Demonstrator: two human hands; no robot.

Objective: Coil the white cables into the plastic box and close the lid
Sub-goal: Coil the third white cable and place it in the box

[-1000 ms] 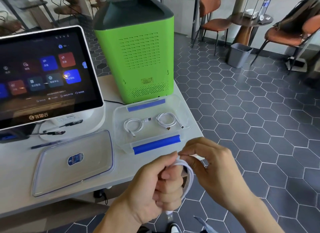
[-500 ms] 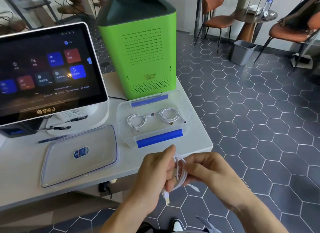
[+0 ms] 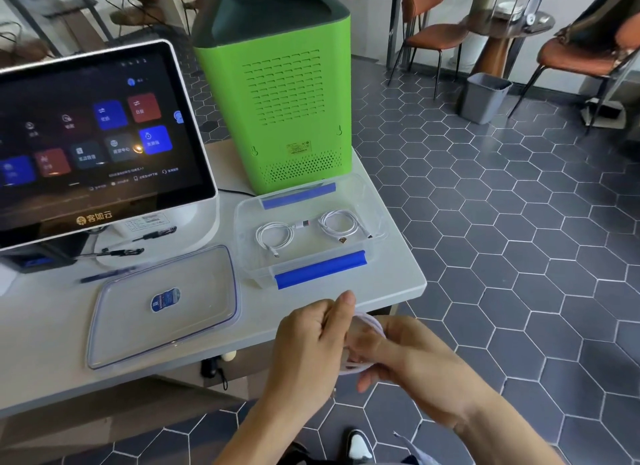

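A clear plastic box (image 3: 372, 253) with blue clips sits open near the table's right corner. Two coiled white cables lie inside, one on the left (image 3: 273, 237) and one on the right (image 3: 339, 226). The clear lid (image 3: 194, 326) lies flat on the table to the box's left, a blue sticker at its middle. In front of the table edge, my left hand (image 3: 311, 347) and my right hand (image 3: 408, 357) both grip a third white cable (image 3: 370, 321), looped between them and mostly hidden by fingers.
A tall green machine (image 3: 277, 94) stands right behind the box. A touchscreen terminal (image 3: 100, 132) fills the table's left, with pens at its base. The table edge (image 3: 394, 298) is close to my hands. Chairs and a grey bin (image 3: 485, 97) stand across the tiled floor.
My hands have closed the cable loop tighter, and its dangling plug end is no longer visible below them. The view has shifted a little; the box and lid stay put.
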